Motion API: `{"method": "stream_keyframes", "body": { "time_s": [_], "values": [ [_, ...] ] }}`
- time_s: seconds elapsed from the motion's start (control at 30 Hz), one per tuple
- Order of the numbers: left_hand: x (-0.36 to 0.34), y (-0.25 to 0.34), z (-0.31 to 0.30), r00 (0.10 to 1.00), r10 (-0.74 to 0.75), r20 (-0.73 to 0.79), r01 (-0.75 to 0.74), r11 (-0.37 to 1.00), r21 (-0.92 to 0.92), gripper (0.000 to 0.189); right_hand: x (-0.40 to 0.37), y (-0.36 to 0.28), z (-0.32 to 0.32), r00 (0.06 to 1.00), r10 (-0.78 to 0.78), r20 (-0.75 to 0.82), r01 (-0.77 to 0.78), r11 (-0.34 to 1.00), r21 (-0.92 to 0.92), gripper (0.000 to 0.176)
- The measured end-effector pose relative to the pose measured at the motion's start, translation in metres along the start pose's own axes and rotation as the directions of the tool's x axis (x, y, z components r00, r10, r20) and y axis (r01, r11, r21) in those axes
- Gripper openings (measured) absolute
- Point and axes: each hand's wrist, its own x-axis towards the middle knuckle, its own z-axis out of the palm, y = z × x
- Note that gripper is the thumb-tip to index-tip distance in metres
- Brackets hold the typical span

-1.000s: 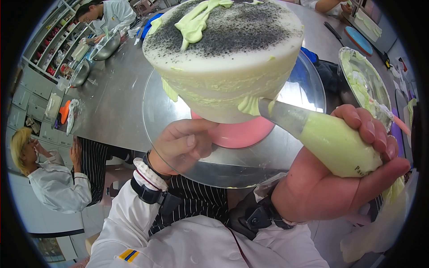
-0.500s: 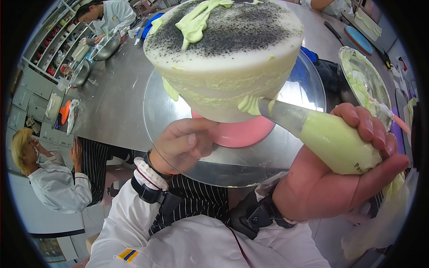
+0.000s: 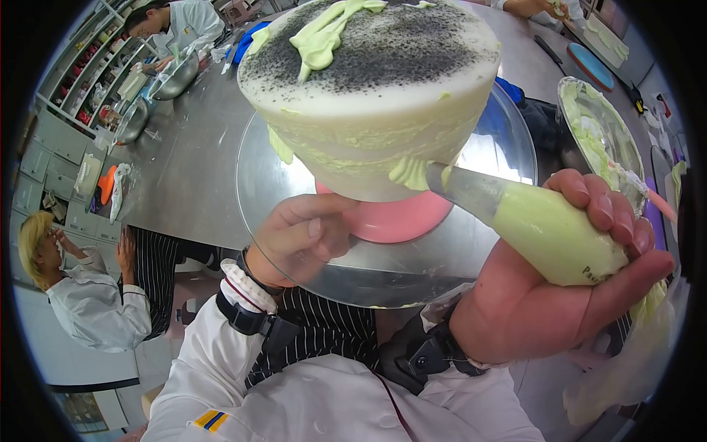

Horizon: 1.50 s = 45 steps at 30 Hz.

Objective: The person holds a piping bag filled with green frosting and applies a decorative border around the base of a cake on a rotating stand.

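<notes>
My right hand is wrapped around a piping bag filled with pale green cream. Its clear tip points left and touches the lower side of a tall white round block, where a ridged dab of green cream sits. The block has dark specks and a green smear on top, and thin streaks of green around its side. Below it are a clear round plate and a pink round base. My left hand is curled under the plate's near left edge, its index finger at the pink base; its fingertips are partly hidden.
A metal bowl smeared with green and white cream stands to the right, near a blue disc. Metal bowls and an orange tool are at the left. Other people sit around the steel table.
Both my hands and the piping bag stay almost in place. At the top right, another person's hands have moved further into view.
</notes>
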Motion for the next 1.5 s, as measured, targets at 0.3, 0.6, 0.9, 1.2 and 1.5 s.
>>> {"method": "stream_keyframes", "body": {
  "time_s": [0.3, 0.6, 0.9, 1.2, 1.5],
  "values": [
    [-0.0002, -0.0004, 0.0006, 1.000, 0.011, -0.009, -0.011, 1.000, 0.002, 0.037, -0.0001, 0.0001, 0.0001, 1.000, -0.002, -0.004, 0.002, 1.000, -0.017, 0.026],
    [0.0009, 0.0002, 0.0018, 1.000, 0.021, -0.019, -0.021, 1.000, 0.002, 0.037, 0.0003, -0.0004, -0.0008, 1.000, 0.017, 0.005, -0.017, 1.000, 0.001, 0.026],
    [0.0002, 0.0023, 0.0019, 1.000, -0.027, 0.005, 0.026, 0.999, 0.045, 0.039, 0.0001, -0.0007, -0.0006, 1.000, 0.008, 0.005, -0.008, 1.000, -0.021, 0.028],
    [-0.0003, 0.0015, 0.0033, 0.999, -0.023, -0.024, 0.024, 0.999, 0.027, 0.042, 0.0005, -0.0017, -0.0008, 1.000, 0.019, 0.019, -0.019, 1.000, -0.005, 0.028],
    [-0.0002, 0.0013, 0.0023, 0.999, -0.022, -0.033, 0.023, 0.999, 0.037, 0.041, 0.0004, -0.0019, -0.0008, 0.999, 0.024, 0.026, -0.024, 1.000, 0.004, 0.027]
  ]
}}
